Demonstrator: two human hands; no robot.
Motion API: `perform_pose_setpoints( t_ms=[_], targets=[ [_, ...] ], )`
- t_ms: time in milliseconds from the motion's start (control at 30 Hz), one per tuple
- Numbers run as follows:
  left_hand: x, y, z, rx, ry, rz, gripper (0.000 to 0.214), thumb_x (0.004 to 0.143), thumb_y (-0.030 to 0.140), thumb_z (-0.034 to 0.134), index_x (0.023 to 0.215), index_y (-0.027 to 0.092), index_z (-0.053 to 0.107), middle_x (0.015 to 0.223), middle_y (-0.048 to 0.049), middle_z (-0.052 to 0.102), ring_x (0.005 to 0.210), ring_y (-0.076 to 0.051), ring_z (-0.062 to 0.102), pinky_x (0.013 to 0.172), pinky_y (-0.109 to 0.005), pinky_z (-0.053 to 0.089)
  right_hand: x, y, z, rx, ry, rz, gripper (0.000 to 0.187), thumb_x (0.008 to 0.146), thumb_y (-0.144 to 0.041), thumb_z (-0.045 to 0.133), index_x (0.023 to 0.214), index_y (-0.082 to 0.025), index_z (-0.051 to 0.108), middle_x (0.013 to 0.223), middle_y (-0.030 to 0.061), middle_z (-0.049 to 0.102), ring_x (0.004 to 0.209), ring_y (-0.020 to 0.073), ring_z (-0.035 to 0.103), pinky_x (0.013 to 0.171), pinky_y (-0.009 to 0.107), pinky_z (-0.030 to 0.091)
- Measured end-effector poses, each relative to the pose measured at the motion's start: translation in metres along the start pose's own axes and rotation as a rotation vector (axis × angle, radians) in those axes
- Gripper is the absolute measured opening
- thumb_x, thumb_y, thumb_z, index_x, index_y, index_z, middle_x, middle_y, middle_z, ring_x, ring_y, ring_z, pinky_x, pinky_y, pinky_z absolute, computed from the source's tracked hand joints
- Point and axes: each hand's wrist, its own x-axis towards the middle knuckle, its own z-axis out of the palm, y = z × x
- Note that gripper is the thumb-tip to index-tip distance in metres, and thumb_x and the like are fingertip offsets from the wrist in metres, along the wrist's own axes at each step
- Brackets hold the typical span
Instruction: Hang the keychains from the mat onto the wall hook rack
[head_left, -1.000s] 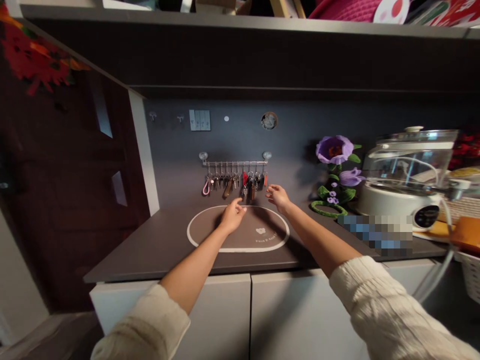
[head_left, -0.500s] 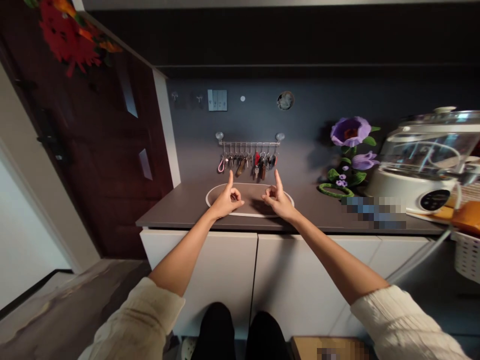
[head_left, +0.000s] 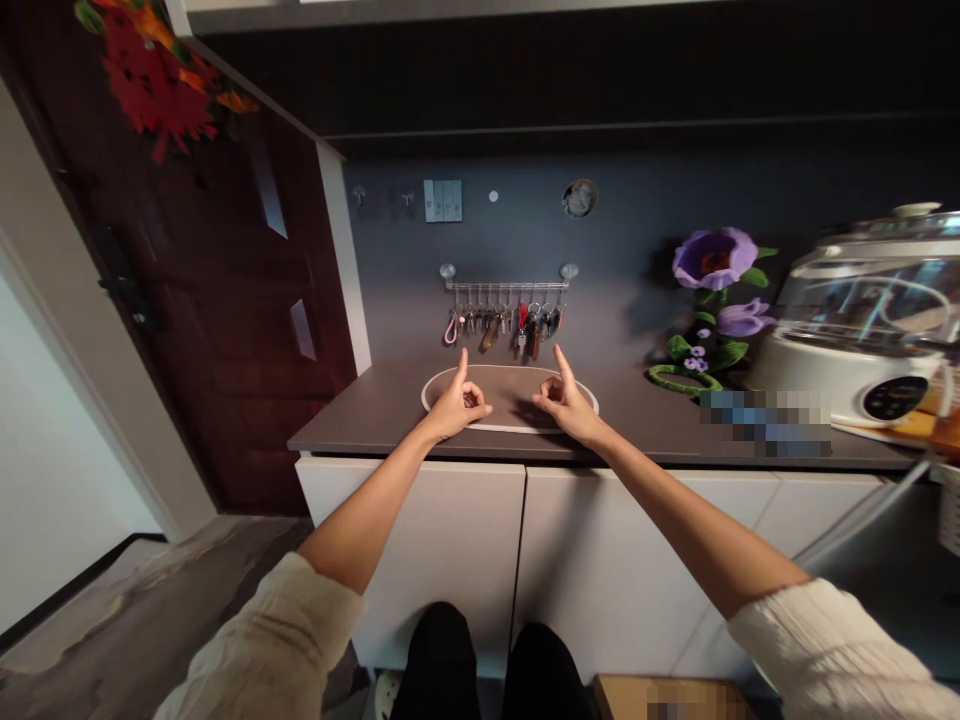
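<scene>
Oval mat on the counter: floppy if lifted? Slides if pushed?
Probably floppy: the oval mat lies thin and flat on the counter, no raised edge. Likely light for its size. It may slide when pushed, since the counter looks smooth.

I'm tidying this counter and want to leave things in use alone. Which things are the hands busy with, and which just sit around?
In use: left hand and right hand, both empty, forefingers raised; oval mat under them; keys on the rack just beyond.
Lying about: purple flower; glass-lidded cooker; wall switches; dark door.
</scene>
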Motion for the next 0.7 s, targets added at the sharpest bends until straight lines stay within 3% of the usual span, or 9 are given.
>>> perform_pose_setpoints(
  t_ms=[100, 233, 400, 533, 700],
  targets=[
    [0.017, -0.006, -0.014, 0.094, 0.090, -0.059, 0.100, 0.068, 0.025, 0.064, 0.140, 0.027, -0.005, 0.082, 0.0021, 0.055, 0.067, -0.008, 0.049, 0.068, -0.023, 0.041, 0.018, 0.008, -0.012, 0.028, 0.051, 0.066, 0.082, 0.073, -0.032, 0.058, 0.140, -0.025, 0.011, 0.078, -0.0020, 0.052, 0.066, 0.0102, 0.049, 0.068, 0.027, 0.046],
    [0.054, -0.017, -0.041, 0.312, 0.272, -0.152, 0.088, 0.064, 0.030, 0.067, 0.138, 0.021, 0.020, 0.107, -0.0074, 0.054, 0.093, -0.016, 0.051, 0.084, -0.030, 0.040, 0.053, 0.019, -0.035, 0.002, 0.202, 0.211, 0.068, 0.068, -0.036, 0.064, 0.128, -0.019, 0.038, 0.102, 0.0069, 0.056, 0.092, 0.0156, 0.054, 0.086, 0.032, 0.044],
    [0.107, -0.030, -0.067, 0.491, 0.437, -0.267, 0.089, 0.056, 0.037, 0.073, 0.132, 0.014, 0.032, 0.133, -0.0163, 0.036, 0.122, -0.027, 0.036, 0.101, -0.037, 0.027, 0.105, 0.045, -0.060, -0.028, 0.348, 0.365, 0.079, 0.060, -0.038, 0.071, 0.127, -0.016, 0.037, 0.131, 0.0149, 0.040, 0.114, 0.0239, 0.045, 0.094, 0.038, 0.040],
    [0.145, -0.045, -0.075, 0.404, 0.550, -0.305, 0.087, 0.051, 0.035, 0.077, 0.125, 0.015, 0.037, 0.134, -0.0167, 0.035, 0.124, -0.028, 0.034, 0.102, -0.036, 0.026, 0.142, 0.074, -0.068, -0.015, 0.476, 0.363, 0.096, 0.049, -0.040, 0.077, 0.130, -0.017, 0.029, 0.137, 0.0157, 0.033, 0.123, 0.0255, 0.036, 0.100, 0.039, 0.034],
    [0.176, -0.064, -0.066, 0.019, 0.628, -0.334, 0.076, 0.048, 0.031, 0.080, 0.113, 0.018, 0.042, 0.113, -0.0121, 0.054, 0.095, -0.018, 0.057, 0.079, -0.028, 0.044, 0.173, 0.103, -0.058, 0.053, 0.572, 0.297, 0.095, 0.042, -0.040, 0.078, 0.123, -0.016, 0.034, 0.123, 0.0143, 0.048, 0.110, 0.0233, 0.049, 0.095, 0.037, 0.039]
  ],
)
